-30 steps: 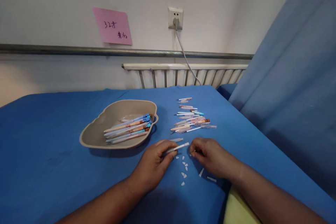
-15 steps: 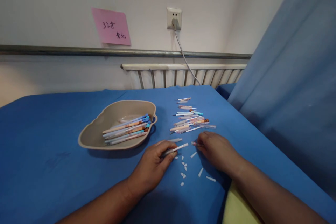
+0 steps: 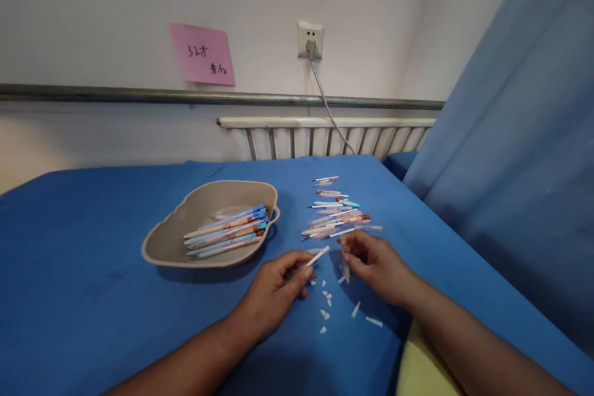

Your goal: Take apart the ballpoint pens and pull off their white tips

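My left hand (image 3: pixel 281 281) is closed, with thumb and fingers pinching a white pen refill (image 3: pixel 319 256) whose end sticks out toward the upper right. The rest of it is hidden in the fingers. Across a small gap, my right hand (image 3: pixel 378 266) pinches a clear pen barrel (image 3: pixel 346 271), which hangs downward from the fingertips. Small white plugs (image 3: pixel 323 312) are scattered on the blue cloth (image 3: pixel 297 352) below the hands, with a few white tapered tubes (image 3: pixel 356 309) to their right. A greyish pen part (image 3: pixel 316 250) lies just behind my left hand.
A beige basin (image 3: pixel 160 253) holding several pens (image 3: pixel 227 235) stands at left. Beyond my hands, pen parts (image 3: pixel 338 219) lie in rows. Behind are a metal rail (image 3: pixel 260 99), a wall socket (image 3: pixel 310 40) with a cable, and a pink note (image 3: pixel 203 54). A blue curtain (image 3: pixel 520 136) hangs at right.
My right hand has lifted and turned, and the clear pen barrel in it now points down. The refill in my left hand tilts up more steeply. The view has shifted slightly.
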Demonstrator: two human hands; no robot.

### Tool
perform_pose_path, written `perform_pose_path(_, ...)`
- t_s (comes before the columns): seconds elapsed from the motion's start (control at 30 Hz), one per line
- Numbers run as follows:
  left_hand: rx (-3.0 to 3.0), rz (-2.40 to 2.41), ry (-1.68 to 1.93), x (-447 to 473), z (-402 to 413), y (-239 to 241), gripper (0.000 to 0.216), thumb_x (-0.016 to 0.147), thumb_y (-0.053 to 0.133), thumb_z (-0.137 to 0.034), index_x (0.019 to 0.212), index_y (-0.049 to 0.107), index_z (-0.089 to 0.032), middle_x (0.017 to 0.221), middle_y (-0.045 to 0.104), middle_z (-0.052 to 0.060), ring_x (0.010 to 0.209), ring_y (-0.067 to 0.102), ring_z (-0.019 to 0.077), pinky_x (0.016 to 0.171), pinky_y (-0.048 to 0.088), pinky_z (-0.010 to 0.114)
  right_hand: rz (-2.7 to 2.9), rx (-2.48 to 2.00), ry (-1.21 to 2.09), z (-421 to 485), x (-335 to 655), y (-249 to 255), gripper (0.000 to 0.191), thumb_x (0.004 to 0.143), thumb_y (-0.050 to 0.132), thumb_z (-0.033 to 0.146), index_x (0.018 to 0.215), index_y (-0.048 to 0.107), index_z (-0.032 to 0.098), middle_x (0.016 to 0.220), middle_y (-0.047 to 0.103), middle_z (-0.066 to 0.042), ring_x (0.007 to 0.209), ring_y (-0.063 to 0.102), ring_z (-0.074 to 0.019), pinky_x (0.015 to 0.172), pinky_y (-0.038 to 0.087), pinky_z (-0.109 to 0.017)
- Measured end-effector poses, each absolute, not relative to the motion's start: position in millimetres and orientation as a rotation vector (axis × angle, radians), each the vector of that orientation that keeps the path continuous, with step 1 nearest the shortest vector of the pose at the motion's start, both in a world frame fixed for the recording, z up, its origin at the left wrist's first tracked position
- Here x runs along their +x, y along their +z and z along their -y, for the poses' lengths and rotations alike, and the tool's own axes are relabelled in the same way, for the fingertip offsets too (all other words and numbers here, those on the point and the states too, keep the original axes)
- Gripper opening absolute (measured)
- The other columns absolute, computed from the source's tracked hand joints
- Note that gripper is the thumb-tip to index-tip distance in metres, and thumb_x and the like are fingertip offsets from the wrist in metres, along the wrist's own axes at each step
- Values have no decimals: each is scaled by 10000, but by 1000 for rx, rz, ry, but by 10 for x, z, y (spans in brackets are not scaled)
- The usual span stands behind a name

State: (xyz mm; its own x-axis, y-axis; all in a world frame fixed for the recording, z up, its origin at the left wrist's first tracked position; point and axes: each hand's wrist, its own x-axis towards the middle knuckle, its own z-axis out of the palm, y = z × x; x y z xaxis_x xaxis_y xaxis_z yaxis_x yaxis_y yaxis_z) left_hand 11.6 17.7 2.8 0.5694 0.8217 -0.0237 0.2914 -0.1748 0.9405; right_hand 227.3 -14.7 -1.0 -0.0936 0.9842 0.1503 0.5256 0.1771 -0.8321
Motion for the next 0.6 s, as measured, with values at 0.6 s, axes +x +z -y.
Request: perform_pose_path(0.6, 1858, -935, 665, 86, -172, 94, 256, 875, 512, -325, 1032, 657, -185, 872, 676, 27, 654, 590, 127, 595, 483, 215, 2058, -1225, 559, 231, 2322, 187, 260, 931, 418, 173, 1121, 576, 256, 896, 577, -41, 854, 553, -167, 765, 460, -307)
